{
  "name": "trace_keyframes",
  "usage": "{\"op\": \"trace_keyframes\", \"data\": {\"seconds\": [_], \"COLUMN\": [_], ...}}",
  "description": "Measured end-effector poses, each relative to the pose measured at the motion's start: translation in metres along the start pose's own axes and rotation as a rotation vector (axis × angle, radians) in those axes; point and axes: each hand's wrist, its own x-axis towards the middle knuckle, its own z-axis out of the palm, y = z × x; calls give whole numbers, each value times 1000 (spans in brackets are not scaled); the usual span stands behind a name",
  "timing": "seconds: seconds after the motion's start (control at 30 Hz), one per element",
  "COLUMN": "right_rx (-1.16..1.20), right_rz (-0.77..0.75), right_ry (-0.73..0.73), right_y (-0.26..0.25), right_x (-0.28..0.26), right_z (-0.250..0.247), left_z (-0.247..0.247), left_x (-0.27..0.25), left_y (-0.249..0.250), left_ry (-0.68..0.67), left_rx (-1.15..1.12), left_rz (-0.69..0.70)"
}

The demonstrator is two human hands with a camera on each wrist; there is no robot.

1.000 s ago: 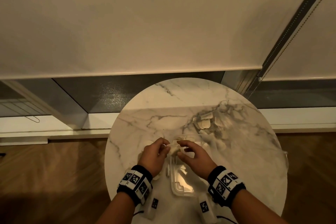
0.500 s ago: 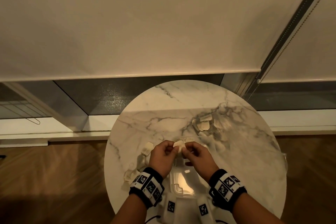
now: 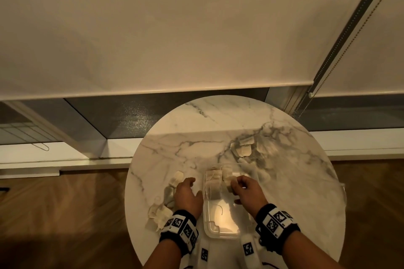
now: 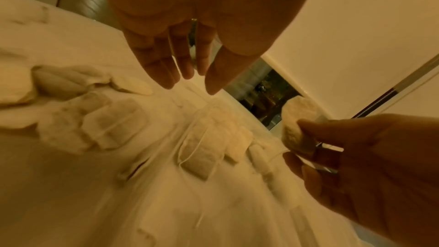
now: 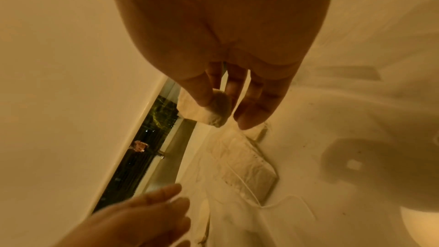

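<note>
While the right hand [image 3: 248,192] is pinching a bunched tea bag [image 4: 297,125] between thumb and fingertips just above the clear plastic container [image 3: 220,236], the left hand [image 3: 188,196] is hovering with relaxed, nearly straight fingers. It is holding nothing, just left of the container and beside the loose tea bags [image 3: 160,214] lying at the table's near-left. By my reading, the person is packing bags into the container, and the held one seems meant for the free space next to the packed tea bags [image 3: 213,178] lying flat at the far end, their strings trailing toward the near end. The next move is probably calling for a gentle lowering and release with the string tucked inside the wall, and for the left hand to fetch another bag. Nothing is blocking the drop, though the trailing strings could be catching a finger. Farther across the marble table [image 3: 196,120] another heap of tea bags [image 3: 243,148] is waiting. Beyond it a roller blind [image 3: 153,28] is hanging with its bead chain [image 3: 341,54].
</note>
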Motion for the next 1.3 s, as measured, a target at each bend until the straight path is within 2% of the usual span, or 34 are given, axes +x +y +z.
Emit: {"op": "trace_keyframes", "data": {"seconds": [0.17,0.57,0.73,1.0,1.3], "right_rx": [54,-11,-110,-337,-254], "right_rz": [60,172,231,192,174], "right_ry": [17,116,75,91,146], "right_y": [6,24,26,39,18], "right_x": [12,62,70,85,76], "right_z": [-6,-1,3,5,10], "left_z": [13,20,20,20,19], "left_x": [-5,-4,-4,-4,-3], "left_y": [-12,-11,-13,-12,-12], "left_ry": [-76,-75,-64,-77,-94], "left_rx": [-11,-15,-11,-12,-26], "left_rz": [-65,-71,-85,-97,-88]}}
